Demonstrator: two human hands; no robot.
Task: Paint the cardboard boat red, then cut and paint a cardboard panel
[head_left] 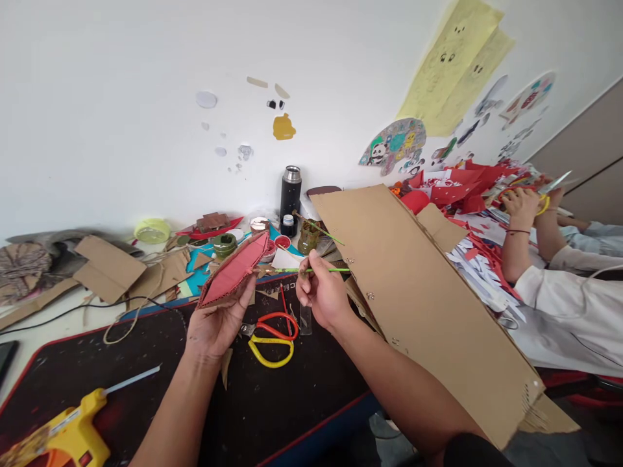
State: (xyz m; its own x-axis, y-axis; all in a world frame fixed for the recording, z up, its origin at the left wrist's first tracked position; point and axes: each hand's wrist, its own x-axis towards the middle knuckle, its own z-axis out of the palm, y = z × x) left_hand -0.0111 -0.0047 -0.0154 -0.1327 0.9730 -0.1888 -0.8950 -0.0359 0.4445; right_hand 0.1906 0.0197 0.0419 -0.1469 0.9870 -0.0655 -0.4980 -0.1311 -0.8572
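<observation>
My left hand (211, 331) holds up a boat-shaped cardboard piece (238, 269) whose inner face is pinkish red and whose edges are brown. My right hand (328, 295) is closed round a thin paintbrush (335, 270) with a green handle. The brush tip points left and is at the right edge of the cardboard piece; whether it touches cannot be made out. Below and between my hands, scissors (272, 350) with one red and one yellow handle lie on the black mat (233, 421). Behind the cardboard stand a green paint jar (224, 245) and a small pot of red paint (282, 242).
A large cardboard sheet (413, 292) slants beside my right forearm. A yellow glue gun (80, 431) lies at the lower left. A black thermos (291, 194) and a murky jar (308, 237) holding a brush stand near the wall. At right, another person's hands hold scissors (549, 188).
</observation>
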